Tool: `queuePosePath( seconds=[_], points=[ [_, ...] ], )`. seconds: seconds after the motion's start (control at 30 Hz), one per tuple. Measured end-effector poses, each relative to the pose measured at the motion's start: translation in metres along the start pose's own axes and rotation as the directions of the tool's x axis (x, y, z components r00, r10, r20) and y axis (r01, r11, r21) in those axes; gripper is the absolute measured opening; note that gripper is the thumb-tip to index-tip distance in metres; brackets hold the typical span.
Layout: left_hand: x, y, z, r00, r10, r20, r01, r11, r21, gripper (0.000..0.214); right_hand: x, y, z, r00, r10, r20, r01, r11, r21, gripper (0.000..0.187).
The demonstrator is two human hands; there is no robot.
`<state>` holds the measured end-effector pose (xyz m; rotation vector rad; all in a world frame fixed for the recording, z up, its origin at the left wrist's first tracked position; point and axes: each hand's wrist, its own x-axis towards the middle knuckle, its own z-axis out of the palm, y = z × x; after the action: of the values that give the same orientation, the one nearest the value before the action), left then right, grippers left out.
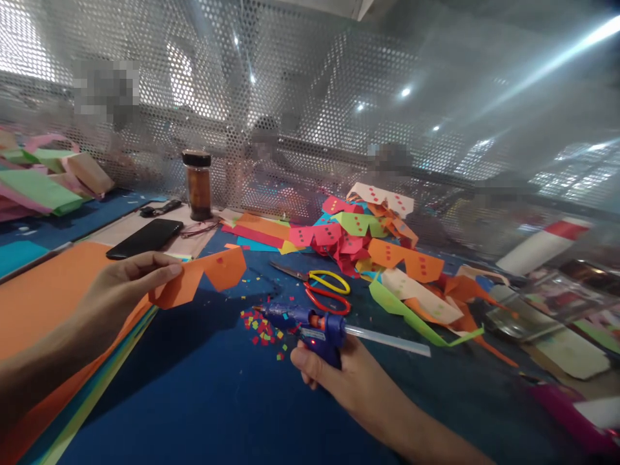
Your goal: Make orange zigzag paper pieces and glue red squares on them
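Note:
Pinched in my left hand (138, 278) is an orange paper cutout (201, 278) with a notched lower edge, shaped like a pair of glasses. My right hand (334, 374) grips a blue hot glue gun (310, 323), its nozzle pointing left. A clear glue stick (387, 339) sticks out of its back end. Under the nozzle lie small coloured paper bits (264, 329) in a scatter. Just beyond the gun rest scissors (322, 287) with one yellow and one red handle. A heap of similar paper cutouts (358, 226), several with small coloured squares on them, lies farther back.
Orange paper sheets (53, 290) are stacked at left, with a black phone (145, 239) beyond. A dark-lidded jar (198, 187) stands near the perforated metal screen (290, 84). Folded paper pieces (53, 171) sit far left; a clear container (537, 300) is at right.

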<state>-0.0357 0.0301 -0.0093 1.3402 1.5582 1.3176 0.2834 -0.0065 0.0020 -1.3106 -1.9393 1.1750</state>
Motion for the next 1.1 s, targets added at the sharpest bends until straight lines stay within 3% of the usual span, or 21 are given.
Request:
queuePosePath(
  seconds=[0.17,0.47,0.6,1.1],
  points=[
    [-0.002,0.005,-0.006,0.999,-0.020,0.031,0.019,0.999,0.048,0.030,0.012,-0.003,-0.001,1.000,0.004,0.004,-0.003,0.988,-0.157,0.028],
    [-0.003,0.003,-0.005,0.999,-0.018,0.044,0.014,0.995,0.095,0.034,0.017,0.001,0.002,1.000,0.008,0.017,-0.003,0.963,-0.270,0.028],
    [-0.002,0.000,-0.005,0.999,-0.016,0.048,0.012,0.996,0.087,0.034,0.017,0.000,0.002,0.999,0.034,0.025,-0.026,0.957,-0.289,0.034],
    [-0.005,0.003,-0.005,0.998,-0.005,0.057,0.000,0.997,0.082,0.033,0.018,-0.001,0.005,1.000,-0.025,-0.002,0.022,0.928,-0.372,0.028]
  ],
)
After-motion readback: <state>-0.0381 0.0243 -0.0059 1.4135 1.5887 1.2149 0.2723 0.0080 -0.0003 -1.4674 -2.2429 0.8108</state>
